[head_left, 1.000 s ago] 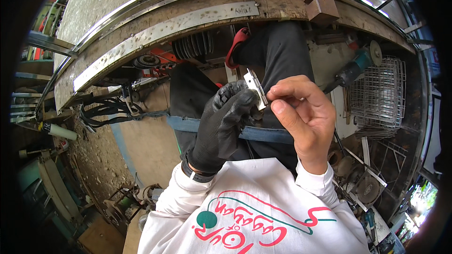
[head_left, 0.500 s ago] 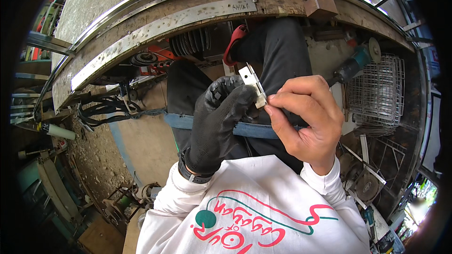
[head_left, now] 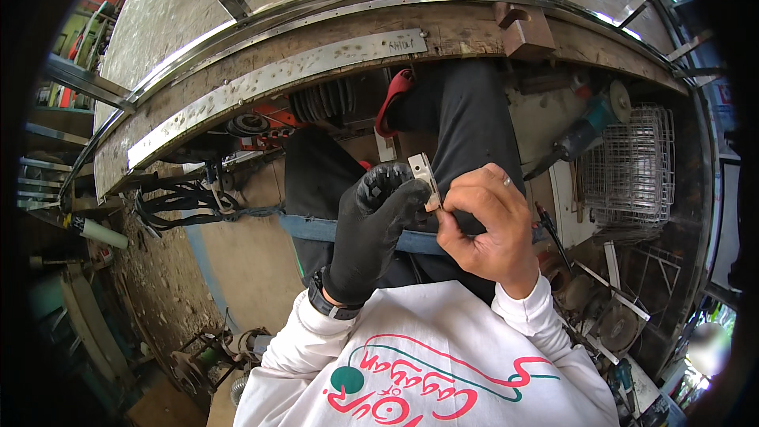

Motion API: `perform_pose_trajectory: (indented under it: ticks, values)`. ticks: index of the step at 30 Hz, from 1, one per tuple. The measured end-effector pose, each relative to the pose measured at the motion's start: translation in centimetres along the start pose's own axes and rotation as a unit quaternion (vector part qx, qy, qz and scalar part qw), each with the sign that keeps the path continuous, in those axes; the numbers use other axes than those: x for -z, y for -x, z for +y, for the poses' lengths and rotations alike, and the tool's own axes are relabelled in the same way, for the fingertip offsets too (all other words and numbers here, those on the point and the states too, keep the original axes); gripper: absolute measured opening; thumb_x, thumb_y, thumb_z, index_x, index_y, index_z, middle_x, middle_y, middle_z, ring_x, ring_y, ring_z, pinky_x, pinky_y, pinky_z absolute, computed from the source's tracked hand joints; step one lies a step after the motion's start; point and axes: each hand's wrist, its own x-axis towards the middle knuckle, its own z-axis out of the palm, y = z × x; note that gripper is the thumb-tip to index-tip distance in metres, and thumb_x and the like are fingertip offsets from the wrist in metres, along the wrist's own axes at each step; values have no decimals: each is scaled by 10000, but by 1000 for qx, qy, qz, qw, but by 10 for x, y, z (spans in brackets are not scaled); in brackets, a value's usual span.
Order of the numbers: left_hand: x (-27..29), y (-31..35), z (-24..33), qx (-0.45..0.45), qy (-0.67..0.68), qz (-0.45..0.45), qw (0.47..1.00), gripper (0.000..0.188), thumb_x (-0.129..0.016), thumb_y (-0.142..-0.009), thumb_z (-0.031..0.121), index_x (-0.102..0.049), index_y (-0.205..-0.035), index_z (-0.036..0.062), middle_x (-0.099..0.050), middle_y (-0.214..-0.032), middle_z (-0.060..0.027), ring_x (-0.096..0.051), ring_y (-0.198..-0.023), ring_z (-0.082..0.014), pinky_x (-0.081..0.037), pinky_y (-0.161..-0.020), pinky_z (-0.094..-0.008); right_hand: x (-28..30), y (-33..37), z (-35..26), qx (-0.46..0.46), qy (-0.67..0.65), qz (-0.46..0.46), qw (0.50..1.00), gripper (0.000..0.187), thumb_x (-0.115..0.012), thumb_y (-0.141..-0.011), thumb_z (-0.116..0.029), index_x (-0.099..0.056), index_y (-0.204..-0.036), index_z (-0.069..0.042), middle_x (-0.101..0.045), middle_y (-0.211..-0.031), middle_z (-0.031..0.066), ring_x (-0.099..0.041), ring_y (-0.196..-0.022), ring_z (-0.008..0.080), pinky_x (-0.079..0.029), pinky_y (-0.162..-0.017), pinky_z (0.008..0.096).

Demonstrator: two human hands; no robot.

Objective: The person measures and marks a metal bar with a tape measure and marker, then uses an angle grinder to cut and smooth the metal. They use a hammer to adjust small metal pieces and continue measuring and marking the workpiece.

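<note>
Looking down, left to right:
Cables: a black bundle (head_left: 178, 202) hangs under the bench at the left, well apart from the hands.
Workbench: a curved wooden edge (head_left: 466, 32) arcs across the top, with a long grey metal strip (head_left: 277, 79) fixed along its face.
Left hand (head_left: 371, 229): in a black glove, fingers curled together, their tips pressed against the left side of the small metal piece.
Metal piece (head_left: 423, 178): a small flat silvery plate, standing roughly upright and tilted a little, held between the 2 hands above the lap, in front of the dark trousers (head_left: 466, 126).
Right hand (head_left: 486, 225): bare, thumb and forefinger pinching the lower edge of the metal piece, the other fingers folded in; a ring shows on 1 finger.
Shirt: white sleeves and a white front (head_left: 427, 364) with red and green print fill the lower edge.
Angle grinder (head_left: 581, 134): teal and black, lying right of the legs, near the hands but not touching.
Wire basket (head_left: 628, 166): grey mesh, just beside the grinder at the far right.
</note>
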Motion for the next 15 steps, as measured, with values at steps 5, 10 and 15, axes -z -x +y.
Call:
perform_pose_trajectory:
  ticks: [5, 10, 15]
  values:
    - [6, -1, -12, -133, -108, -37, 985, 373, -533, -1111, 286, -666, -1145, -61, -691, -982, -80, -645, -769, -123, -515, -704, -279, -8, 2, 3, 42, 31, 62, 997, 233, -772, -764, -16, -648, -946, -93, -647, -896, 53, -602, -736, 251, -498, -679, 362]
    - [16, 4, -25, -21, 61, -26, 998, 482, -450, -1137, 416, -599, -1295, -14, -647, -1046, -23, -593, -873, -93, -484, -734, -287, -1, 8, 2, -30, -78, 57, 995, 173, -784, -853, -46, -641, -948, -62, -662, -878, 64, -586, -681, 201, -488, -650, 335]
    - [12, 1, -10, -167, -166, 0, 972, 267, -541, -1121, 205, -621, -1280, 6, -662, -1130, -38, -608, -971, -83, -494, -795, -263, -6, -2, -14, -67, -91, 87, 990, 216, -812, -841, -49, -672, -1006, -44, -672, -892, 87, -601, -714, 202, -499, -658, 326]
